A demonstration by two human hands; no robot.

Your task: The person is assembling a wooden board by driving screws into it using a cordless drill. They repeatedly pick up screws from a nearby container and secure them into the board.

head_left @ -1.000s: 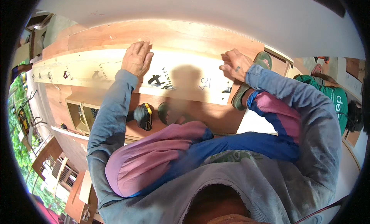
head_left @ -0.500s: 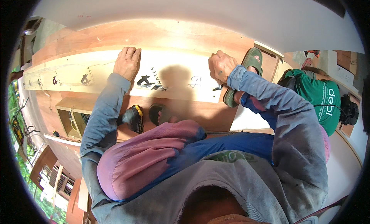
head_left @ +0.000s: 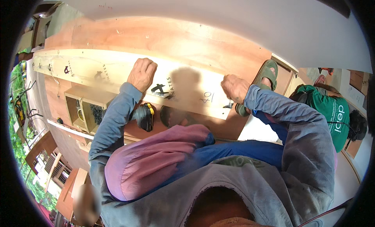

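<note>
Bright light (head_left: 203, 51) falls across reddish plywood (head_left: 156, 33) beside a pale panel (head_left: 218, 12).

That long, pale wooden board (head_left: 117, 72) lies flat, stretched left to right across the reddish wood surface (head_left: 156, 35). Black printed marks (head_left: 158, 89) dot its face, thin pen strokes (head_left: 207, 97) sit toward the squared right end, and a dark, rounded shadow (head_left: 185, 81) falls across its right half.

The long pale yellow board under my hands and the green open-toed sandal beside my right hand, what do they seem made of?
The long pale yellow board: probably wood or plywood, unpainted, going by its natural tone and dark streaks. The green open-toed sandal: likely rubber or foam, matte, judging by its plain, one-colour look; synthetic leather is possible.
</note>
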